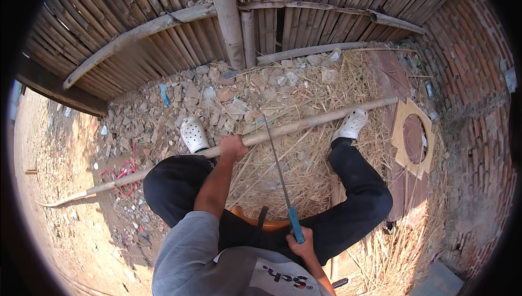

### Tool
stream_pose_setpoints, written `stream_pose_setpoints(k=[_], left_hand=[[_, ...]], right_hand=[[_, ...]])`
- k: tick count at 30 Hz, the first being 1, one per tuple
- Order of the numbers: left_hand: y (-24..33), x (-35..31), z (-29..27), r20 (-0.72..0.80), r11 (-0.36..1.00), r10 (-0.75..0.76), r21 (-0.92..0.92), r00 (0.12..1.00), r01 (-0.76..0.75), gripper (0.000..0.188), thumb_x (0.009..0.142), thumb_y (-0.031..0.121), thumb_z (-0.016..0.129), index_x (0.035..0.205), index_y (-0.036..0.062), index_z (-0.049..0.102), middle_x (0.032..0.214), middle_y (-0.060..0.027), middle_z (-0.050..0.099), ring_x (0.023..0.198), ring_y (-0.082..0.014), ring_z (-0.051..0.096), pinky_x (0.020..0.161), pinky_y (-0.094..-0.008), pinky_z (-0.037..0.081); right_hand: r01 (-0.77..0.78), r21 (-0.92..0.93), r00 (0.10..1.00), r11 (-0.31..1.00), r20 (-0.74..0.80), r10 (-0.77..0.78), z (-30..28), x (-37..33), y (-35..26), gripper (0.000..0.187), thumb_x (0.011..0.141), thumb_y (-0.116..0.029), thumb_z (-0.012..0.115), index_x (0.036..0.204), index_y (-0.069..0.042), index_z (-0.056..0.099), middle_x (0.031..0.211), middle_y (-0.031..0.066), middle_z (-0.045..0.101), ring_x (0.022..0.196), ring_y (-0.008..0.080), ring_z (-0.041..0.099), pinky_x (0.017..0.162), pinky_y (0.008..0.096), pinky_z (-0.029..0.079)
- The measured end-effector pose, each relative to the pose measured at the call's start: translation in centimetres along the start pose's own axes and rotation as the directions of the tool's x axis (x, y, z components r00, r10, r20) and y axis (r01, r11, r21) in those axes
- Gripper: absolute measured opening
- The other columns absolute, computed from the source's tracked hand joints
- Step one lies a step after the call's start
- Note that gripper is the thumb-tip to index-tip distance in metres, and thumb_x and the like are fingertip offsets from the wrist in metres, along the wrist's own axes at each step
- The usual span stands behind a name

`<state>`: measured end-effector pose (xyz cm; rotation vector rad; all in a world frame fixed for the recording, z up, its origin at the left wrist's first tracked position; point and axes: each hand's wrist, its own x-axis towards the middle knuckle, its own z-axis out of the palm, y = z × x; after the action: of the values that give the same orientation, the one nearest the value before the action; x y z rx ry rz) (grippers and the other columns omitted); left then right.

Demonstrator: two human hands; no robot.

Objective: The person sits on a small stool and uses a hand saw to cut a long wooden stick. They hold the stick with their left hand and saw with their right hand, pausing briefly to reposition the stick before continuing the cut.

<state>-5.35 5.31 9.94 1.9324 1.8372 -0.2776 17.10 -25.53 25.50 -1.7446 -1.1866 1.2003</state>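
Note:
A long pale wooden pole [304,122] runs slantwise across the ground in front of me, its thin end far out to the left. My left hand [234,147] is closed around it near the middle. In my right hand [302,243], close to my lap, is the blue handle of a hand saw [280,171]. Its long thin blade points away from me and crosses the pole to the right of my left hand; whether it touches the wood I cannot tell. My right white clog [352,125] rests against the pole, and the left clog [193,134] is just beyond it.
Rubble [217,92] and dry straw [304,173] cover the ground. A bamboo slat wall [179,40] curves across the far side; a brick wall [473,111] stands right. A board with a round hole [399,138] lies near the pole's right end. Red cord [128,171] lies left.

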Motion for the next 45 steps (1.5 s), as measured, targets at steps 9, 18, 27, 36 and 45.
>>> stream_pose_setpoints(k=[9,18,27,36,45], left_hand=[[2.1,-1.6,-0.3,-0.03,0.999,-0.005,-0.047,1.0,0.003,0.04,0.063,0.029,0.063,0.098,0.011,0.073,0.094,-0.0164,0.072,0.088,-0.0316,0.07,0.078,-0.0407,0.056],[0.9,-1.2,-0.1,0.0,0.998,0.021,-0.053,1.0,-0.021,0.042,0.063,0.028,0.062,0.099,0.0101,0.072,0.099,-0.0155,0.071,0.093,-0.0299,0.07,0.081,-0.0407,0.055],[1.1,1.8,-0.6,0.082,0.999,-0.025,-0.035,0.996,0.028,0.043,0.065,0.03,0.063,0.103,0.0125,0.072,0.101,-0.014,0.071,0.095,-0.0291,0.069,0.082,-0.041,0.055],[2.7,4.6,2.8,0.0,0.998,0.04,-0.049,0.999,-0.04,0.042,0.066,0.031,0.062,0.103,0.0141,0.072,0.097,-0.0132,0.072,0.091,-0.0297,0.069,0.081,-0.0405,0.055],[3.3,3.4,0.2,0.065,0.999,0.043,0.016,0.997,-0.044,0.046,0.065,0.031,0.063,0.106,0.0138,0.071,0.099,-0.0132,0.071,0.092,-0.0295,0.069,0.081,-0.0409,0.055]], right_hand=[[-0.009,0.013,1.0,1.0,-0.025,0.01,2.3,12.5,-0.5,0.018,0.075,-0.01,0.066,0.065,0.0,0.054,0.054,0.0056,0.051,0.051,0.0144,0.051,0.052,0.033,0.042],[0.072,0.033,0.997,0.997,0.012,-0.072,3.8,12.5,1.3,0.019,0.074,-0.007,0.065,0.061,-0.002,0.051,0.054,0.0017,0.048,0.051,0.0089,0.047,0.048,0.0306,0.038],[0.039,-0.073,0.999,0.997,0.031,-0.037,0.5,3.5,0.5,0.018,0.068,-0.003,0.064,0.058,-0.004,0.049,0.051,0.0047,0.048,0.048,0.0114,0.05,0.049,0.0286,0.041],[-0.035,-0.009,0.999,0.999,0.009,0.035,2.7,16.8,3.4,0.02,0.073,-0.01,0.064,0.061,-0.002,0.05,0.053,0.0062,0.047,0.049,0.0126,0.046,0.049,0.0324,0.039],[-0.004,-0.044,0.999,0.999,0.034,0.006,3.2,16.7,3.4,0.017,0.074,-0.008,0.063,0.063,-0.004,0.05,0.054,0.0012,0.047,0.051,0.0076,0.043,0.048,0.0288,0.038]])
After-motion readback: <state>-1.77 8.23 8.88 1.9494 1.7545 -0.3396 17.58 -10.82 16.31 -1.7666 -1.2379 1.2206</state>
